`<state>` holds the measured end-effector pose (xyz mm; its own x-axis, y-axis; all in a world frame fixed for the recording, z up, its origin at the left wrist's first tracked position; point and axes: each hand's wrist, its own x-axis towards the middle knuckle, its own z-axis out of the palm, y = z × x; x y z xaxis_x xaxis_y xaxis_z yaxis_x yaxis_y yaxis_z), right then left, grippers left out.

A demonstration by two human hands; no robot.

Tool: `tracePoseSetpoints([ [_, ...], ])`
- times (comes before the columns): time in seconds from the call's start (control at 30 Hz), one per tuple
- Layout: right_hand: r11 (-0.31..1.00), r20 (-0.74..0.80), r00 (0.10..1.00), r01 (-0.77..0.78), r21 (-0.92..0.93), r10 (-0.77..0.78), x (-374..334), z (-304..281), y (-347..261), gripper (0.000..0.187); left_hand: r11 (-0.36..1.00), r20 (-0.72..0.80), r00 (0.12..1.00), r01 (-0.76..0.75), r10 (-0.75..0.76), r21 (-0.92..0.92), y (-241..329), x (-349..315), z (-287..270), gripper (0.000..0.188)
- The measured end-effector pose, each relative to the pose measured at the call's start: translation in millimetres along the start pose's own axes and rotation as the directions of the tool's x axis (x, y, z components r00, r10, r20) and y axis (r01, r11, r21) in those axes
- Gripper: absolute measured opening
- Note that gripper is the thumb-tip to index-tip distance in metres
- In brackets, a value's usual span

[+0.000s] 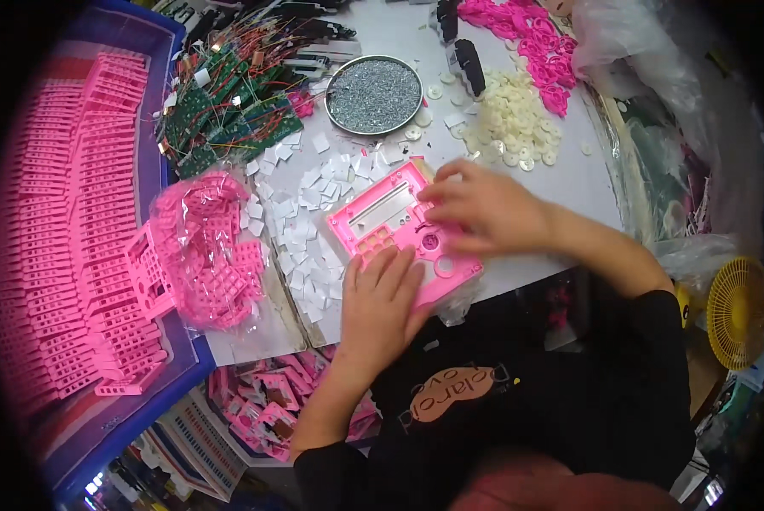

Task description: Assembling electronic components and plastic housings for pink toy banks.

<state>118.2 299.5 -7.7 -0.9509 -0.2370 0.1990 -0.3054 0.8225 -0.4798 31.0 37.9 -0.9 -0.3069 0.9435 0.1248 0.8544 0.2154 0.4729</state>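
Note:
A pink plastic housing (380, 192), likely for a toy, lies with its ribbed inner side up on the white table before me. It has a long slot, a grid of square openings and round recesses. My left hand (377, 311) holds its near left part, fingers over the grid and thumb at the near edge. Over its right side is my right hand (492, 209), fingers bent and apart, slightly blurred, with the fingertips at the housing. No object shows between them; the thumb side is unclear. Clear plastic (457, 308) sticks out under the housing's near edge.
Small white squares (301, 230) lie scattered left of the housing. Beyond are a round tin of tiny metal pieces (373, 95), wired green circuit boards (228, 106), cream discs (518, 119) and pink parts (535, 43). Left stand bagged pink parts (207, 255) and a blue crate (196, 362) of pink housings.

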Motion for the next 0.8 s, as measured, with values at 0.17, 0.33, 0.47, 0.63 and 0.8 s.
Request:
tracePoseSetpoints([
  [0.17,0.888,-0.255,0.851,-0.435,0.151,0.460,39,3,57,0.025,0.999,0.024,0.999,-0.024,0.025,-0.022,-4,0,7,0.052],
  [0.33,0.914,-0.214,0.919,-0.369,-0.167,0.332,58,31,88,0.018,0.998,0.028,0.999,-0.021,0.023,-0.052,-4,0,5,0.049],
  [0.47,0.962,-0.302,0.913,-0.264,0.069,0.272,44,15,80,0.013,0.952,-0.189,0.982,-0.073,0.016,-0.299,-12,8,1,0.038],
  [0.63,0.756,0.058,0.980,-0.185,0.627,0.192,34,-25,-14,0.010,0.478,0.072,0.895,0.302,-0.441,-0.825,-8,39,-6,0.017],
  [0.8,0.693,-0.019,0.920,-0.281,0.664,0.391,26,-22,-49,0.012,0.513,0.085,0.947,0.241,-0.309,-0.824,-8,46,-5,0.019],
])
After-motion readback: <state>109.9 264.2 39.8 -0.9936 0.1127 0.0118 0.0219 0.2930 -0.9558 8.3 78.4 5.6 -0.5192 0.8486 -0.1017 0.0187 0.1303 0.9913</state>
